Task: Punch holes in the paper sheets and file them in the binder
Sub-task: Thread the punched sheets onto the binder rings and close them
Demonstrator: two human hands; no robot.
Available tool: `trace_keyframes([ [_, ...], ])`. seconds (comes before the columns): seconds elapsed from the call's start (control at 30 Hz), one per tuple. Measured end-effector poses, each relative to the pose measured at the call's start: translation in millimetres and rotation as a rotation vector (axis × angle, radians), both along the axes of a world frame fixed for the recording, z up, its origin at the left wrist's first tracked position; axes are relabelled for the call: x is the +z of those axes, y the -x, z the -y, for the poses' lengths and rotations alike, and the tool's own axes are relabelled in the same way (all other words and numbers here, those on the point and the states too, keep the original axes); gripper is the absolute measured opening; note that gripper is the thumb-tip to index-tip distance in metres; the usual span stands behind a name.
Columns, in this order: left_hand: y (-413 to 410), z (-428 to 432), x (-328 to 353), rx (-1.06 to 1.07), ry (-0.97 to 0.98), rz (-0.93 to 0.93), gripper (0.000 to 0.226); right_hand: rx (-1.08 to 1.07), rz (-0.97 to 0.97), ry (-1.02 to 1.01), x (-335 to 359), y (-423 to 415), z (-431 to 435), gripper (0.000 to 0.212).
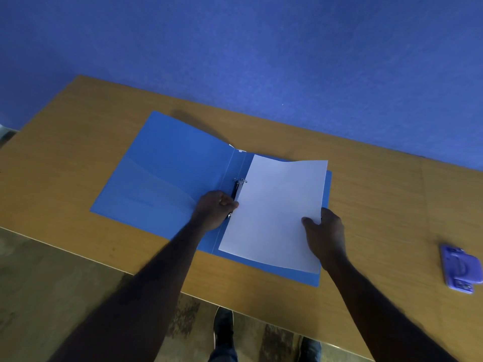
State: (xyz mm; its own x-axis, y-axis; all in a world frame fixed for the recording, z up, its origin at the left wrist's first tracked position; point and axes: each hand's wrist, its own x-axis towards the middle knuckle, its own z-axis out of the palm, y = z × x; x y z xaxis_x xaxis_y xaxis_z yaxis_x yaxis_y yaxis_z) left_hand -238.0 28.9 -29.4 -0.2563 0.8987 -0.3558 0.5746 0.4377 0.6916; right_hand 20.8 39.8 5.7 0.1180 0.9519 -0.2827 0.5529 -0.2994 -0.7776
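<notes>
Hands (215,210) (325,232) hold paper (277,210) over binder (167,176); punch (461,269) apart, seemingly untouched.

The binder (167,178) is plain bright blue inside, with a paler, see-through pocket on its left cover. Its ring clip (238,188) is black with silver metal. The paper (277,212) is plain white, unmarked. The counter (366,194) is tan with a fine wood grain. The hole punch (461,269) is lilac purple. The wall (235,48) is deep blue, faintly speckled. The floor (52,278) is mottled grey-brown.
</notes>
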Motion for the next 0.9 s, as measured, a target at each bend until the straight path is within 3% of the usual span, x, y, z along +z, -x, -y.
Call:
trace_keyframes([
  [0.17,-8,17,-9,-0.082,-0.287,-0.284,0.013,0.043,0.045,-0.050,0,3,3,0.002],
  [0.37,-16,25,-18,-0.123,-0.350,-0.458,0.009,0.052,0.061,-0.052,-15,-7,9,0.006],
  [0.6,-19,26,-23,-0.093,-0.373,-0.477,0.013,-0.008,0.037,0.063,-31,-13,9,0.037],
  [0.7,-21,27,-22,-0.062,-0.379,-0.408,0.015,-0.034,0.267,0.010,-33,-9,12,0.066],
  [0.8,-23,28,-22,-0.025,-0.381,-0.365,0.016,0.193,0.436,-0.203,-25,10,12,0.063],
  [0.9,-25,28,-21,0.007,-0.379,-0.310,0.019,0.533,0.509,-0.191,-23,37,7,0.066],
])
